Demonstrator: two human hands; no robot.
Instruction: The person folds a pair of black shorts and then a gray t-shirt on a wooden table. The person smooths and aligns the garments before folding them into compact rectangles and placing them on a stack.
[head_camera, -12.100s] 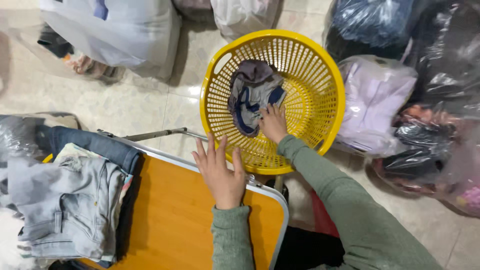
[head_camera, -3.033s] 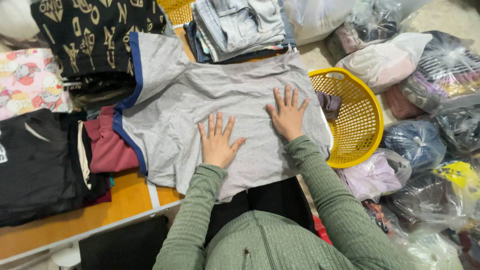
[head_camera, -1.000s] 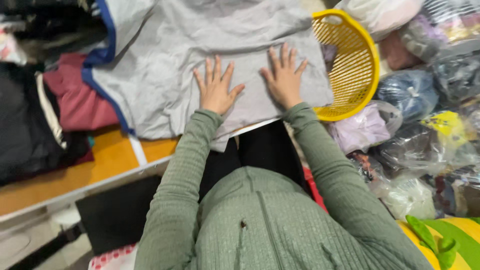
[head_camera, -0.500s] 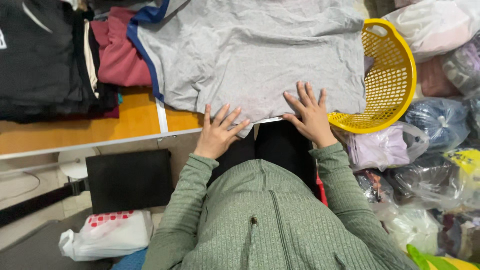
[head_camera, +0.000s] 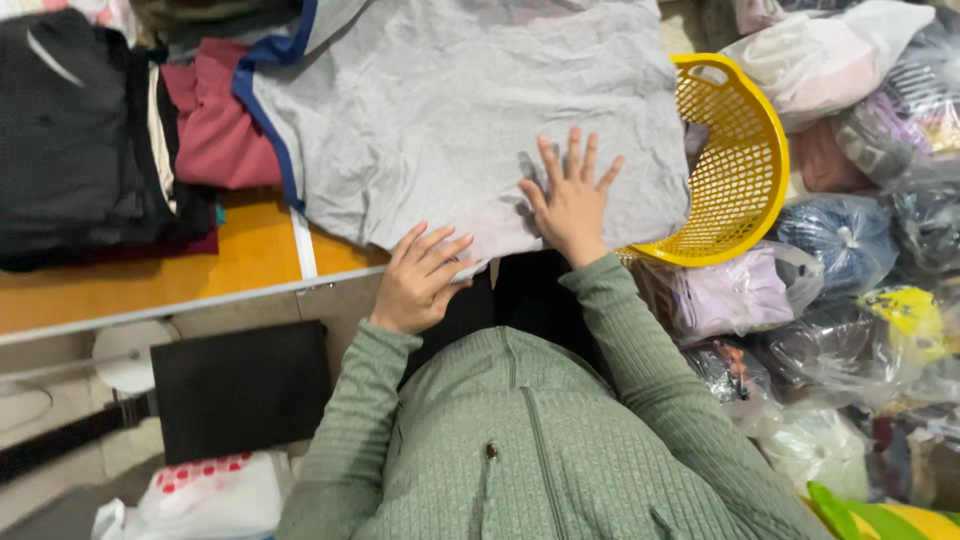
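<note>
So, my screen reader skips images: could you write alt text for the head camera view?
A person in a green ribbed zip top presses both hands on a grey T-shirt with blue trim spread over an orange table: the left hand at its near hem, the right hand flat with fingers spread. A yellow plastic basket and bagged clothes lie to the right, folded dark garments to the left.

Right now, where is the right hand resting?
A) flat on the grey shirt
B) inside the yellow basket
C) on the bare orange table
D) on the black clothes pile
A: the right hand lies palm down, fingers spread, on the grey shirt, just beside the yellow basket.
</note>
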